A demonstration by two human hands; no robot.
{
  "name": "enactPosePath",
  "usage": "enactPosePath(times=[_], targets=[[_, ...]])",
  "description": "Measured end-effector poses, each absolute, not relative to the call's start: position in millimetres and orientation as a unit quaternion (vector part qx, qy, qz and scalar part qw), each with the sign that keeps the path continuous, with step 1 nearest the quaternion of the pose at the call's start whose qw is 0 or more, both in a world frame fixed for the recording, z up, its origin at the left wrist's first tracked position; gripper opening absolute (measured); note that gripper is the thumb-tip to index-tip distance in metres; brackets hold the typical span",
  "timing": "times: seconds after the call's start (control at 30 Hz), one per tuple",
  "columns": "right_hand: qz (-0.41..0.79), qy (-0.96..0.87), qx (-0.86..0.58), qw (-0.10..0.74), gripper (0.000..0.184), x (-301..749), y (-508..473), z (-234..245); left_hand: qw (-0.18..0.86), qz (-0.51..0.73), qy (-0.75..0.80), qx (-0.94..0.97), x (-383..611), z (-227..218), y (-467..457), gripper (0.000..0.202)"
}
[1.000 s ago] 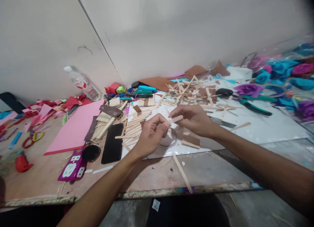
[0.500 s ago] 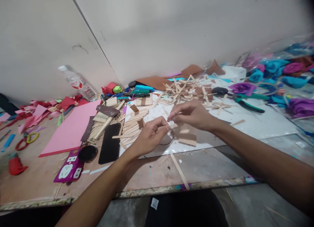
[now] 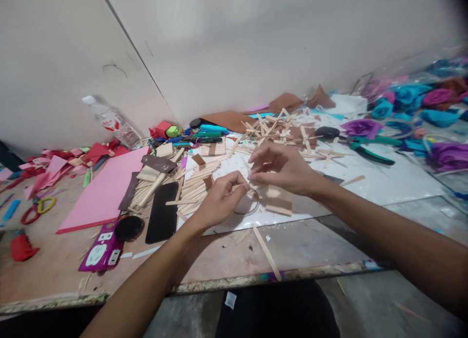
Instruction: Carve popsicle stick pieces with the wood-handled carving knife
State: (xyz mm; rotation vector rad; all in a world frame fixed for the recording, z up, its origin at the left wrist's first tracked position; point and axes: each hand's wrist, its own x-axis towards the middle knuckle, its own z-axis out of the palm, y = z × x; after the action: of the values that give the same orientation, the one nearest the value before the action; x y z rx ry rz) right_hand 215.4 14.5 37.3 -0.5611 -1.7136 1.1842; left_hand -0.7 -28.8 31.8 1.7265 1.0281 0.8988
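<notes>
Over the white board [image 3: 310,201], my left hand [image 3: 224,194] is closed in a pinch on a thin dark ring [image 3: 258,201], which hangs below its fingertips. Close to those fingertips is my right hand [image 3: 280,170], its fingers bent in and thumb pressed forward. A small pale bit shows at the right fingertips, too blurred to name. Below the right hand lies a flat wooden block [image 3: 278,205]. Craft sticks [image 3: 199,182] are heaped left of my left hand, and more sticks joined into star shapes [image 3: 270,128] pile up behind the hands.
A black phone [image 3: 163,211], a purple power strip [image 3: 102,250] and pink paper [image 3: 109,192] lie on the left. Green-handled pliers [image 3: 371,153] and crepe paper flowers [image 3: 360,127] are on the right. A plastic bottle [image 3: 111,121] leans on the wall. One stick [image 3: 267,253] lies near the table edge.
My right hand has shifted slightly up and left, with its fingers a little wider apart. My left hand still grips the ring. The whole view has moved slightly.
</notes>
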Motion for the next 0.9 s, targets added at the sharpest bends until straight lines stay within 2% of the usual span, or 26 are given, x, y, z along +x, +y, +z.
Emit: enactPosePath(times=[0.3,0.47,0.6,0.67,0.8,0.9], targets=[[0.376,-0.790,-0.187,0.447,0.022,220.8,12.6,46.0,0.502,0.394,0.414,0.650,0.6,27.0,-29.7,0.027],[0.348,-0.834,-0.158,0.399,0.026,224.6,13.5,44.1,0.480,0.417,0.424,0.645,-3.0,32.2,-25.5,0.026],[0.338,-0.786,-0.195,0.479,0.006,221.3,14.5,41.3,0.423,0.437,0.439,0.661,-5.8,34.7,-22.7,0.026],[0.366,-0.739,-0.252,0.506,0.017,217.5,15.8,38.0,0.391,0.440,0.441,0.677,-4.9,33.1,-23.2,0.025],[0.479,-0.676,-0.316,0.463,0.031,208.8,16.5,30.0,0.340,0.439,0.440,0.705,-2.0,28.4,-26.6,0.024],[0.530,-0.623,-0.326,0.473,0.043,204.0,14.2,29.6,0.311,0.439,0.442,0.718,-2.0,26.8,-29.1,0.025]])
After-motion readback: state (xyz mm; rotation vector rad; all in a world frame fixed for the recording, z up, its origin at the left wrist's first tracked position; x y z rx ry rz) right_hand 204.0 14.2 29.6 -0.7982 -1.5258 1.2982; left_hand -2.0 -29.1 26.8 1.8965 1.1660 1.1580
